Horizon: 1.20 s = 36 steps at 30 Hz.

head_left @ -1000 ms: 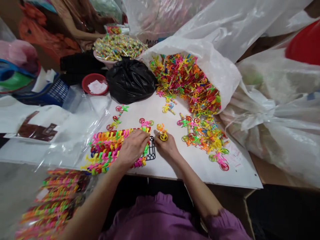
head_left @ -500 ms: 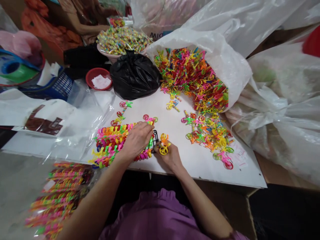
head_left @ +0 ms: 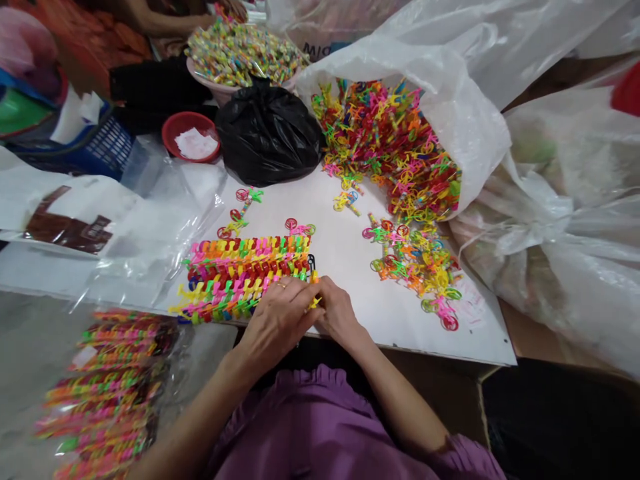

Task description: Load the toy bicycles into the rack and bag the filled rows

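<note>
Small plastic toy bicycles in bright colours stand packed in tight rows (head_left: 245, 257) along the front of the white table. Part of a black frame (head_left: 312, 262) shows at the right end of these rows. My left hand (head_left: 283, 310) lies over the front right corner of the rows, fingers bent down and together. Against its fingertips, my right hand (head_left: 337, 307) pinches a yellow and orange toy bicycle (head_left: 315, 303). Most of that toy is hidden between the hands. Behind the rows lies a loose pink toy bicycle (head_left: 300, 228).
More toy bicycles lie in a pile (head_left: 415, 260) on the right, spilling from a big white bag (head_left: 475, 127). A black plastic bag (head_left: 270, 137), a red bowl (head_left: 175, 127) and a heaped basin (head_left: 200, 73) stand behind. Bagged toys (head_left: 105, 393) sit lower left. Another person's arm (head_left: 170, 25) shows at the back.
My left hand has slid from the back of the rows to their front right corner. My right hand has brought the toy bicycle in against the left fingers. The view has shifted slightly.
</note>
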Tool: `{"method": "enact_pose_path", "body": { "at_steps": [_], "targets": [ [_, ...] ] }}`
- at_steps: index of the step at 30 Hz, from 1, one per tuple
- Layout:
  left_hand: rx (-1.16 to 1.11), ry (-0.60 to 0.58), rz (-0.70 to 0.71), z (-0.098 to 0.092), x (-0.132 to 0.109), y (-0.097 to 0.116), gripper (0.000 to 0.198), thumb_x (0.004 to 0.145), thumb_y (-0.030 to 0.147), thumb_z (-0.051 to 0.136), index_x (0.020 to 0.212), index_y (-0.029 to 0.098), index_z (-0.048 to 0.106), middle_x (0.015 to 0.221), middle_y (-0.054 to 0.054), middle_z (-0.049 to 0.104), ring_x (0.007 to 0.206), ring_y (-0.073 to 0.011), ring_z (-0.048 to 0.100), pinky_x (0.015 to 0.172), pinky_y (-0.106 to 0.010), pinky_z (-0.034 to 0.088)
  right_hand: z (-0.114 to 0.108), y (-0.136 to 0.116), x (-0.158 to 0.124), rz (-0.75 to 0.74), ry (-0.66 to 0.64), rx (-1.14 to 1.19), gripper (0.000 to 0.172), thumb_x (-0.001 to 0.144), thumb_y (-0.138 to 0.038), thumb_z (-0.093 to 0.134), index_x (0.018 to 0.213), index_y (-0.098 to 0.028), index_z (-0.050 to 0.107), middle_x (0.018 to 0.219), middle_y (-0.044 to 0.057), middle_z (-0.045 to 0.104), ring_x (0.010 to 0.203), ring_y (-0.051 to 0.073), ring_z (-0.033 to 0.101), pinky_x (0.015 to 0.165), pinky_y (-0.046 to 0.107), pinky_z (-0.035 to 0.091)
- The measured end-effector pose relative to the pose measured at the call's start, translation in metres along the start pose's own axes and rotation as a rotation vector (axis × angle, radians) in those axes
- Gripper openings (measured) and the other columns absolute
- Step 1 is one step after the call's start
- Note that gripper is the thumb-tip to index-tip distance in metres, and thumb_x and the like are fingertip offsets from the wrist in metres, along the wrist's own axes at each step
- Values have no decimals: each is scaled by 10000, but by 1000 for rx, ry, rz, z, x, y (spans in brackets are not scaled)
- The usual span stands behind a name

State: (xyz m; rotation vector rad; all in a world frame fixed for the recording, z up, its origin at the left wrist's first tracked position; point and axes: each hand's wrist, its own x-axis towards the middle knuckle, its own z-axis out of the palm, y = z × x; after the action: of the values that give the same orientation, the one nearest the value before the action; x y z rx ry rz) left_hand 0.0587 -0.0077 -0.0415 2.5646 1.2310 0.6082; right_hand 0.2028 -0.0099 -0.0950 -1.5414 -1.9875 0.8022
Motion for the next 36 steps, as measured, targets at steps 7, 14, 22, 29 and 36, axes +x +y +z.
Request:
{"method": "enact_pose_path", "body": {
  "at_steps": [7,14,22,29,36],
  "targets": [
    [86,53,-64,3,4,5,178,878,200,453,952,179,613,908,-49,635,871,-183,557,808,-322,453,-5,-2,9,29,-156,-189,101,831,-228,432,891,-182,498,857,47,540,728,163,502,591,239,322],
    [183,126,1,8,-7,6,207,862,158,464,1017,143,599,925,-77,630,907,-211,548,832,-363,447,-6,1,4,-68,-97,-102,135,841,-243,436,924,-177,519,881,38,559,749,150,510,633,234,355],
    [175,313,164,17,-6,-11,186,850,105,469,976,159,594,847,-46,637,831,-162,572,796,-279,452,-66,36,69,31,-142,-151,199,797,-189,497,931,-161,641,849,40,645,759,149,573,660,223,400],
    [191,252,95,17,-10,-11,194,878,156,420,951,190,596,827,-33,642,796,-153,590,742,-265,474,-103,53,164,406,151,-505,266,812,-87,423,1006,-84,604,1061,200,586,974,255,570,769,321,421],
    [110,175,64,8,-11,-13,194,863,139,448,967,188,603,864,-38,644,825,-158,578,770,-284,476,-63,43,97,254,147,124,232,722,-349,602,847,-154,593,736,12,606,669,134,547,600,224,401]
  ]
}}
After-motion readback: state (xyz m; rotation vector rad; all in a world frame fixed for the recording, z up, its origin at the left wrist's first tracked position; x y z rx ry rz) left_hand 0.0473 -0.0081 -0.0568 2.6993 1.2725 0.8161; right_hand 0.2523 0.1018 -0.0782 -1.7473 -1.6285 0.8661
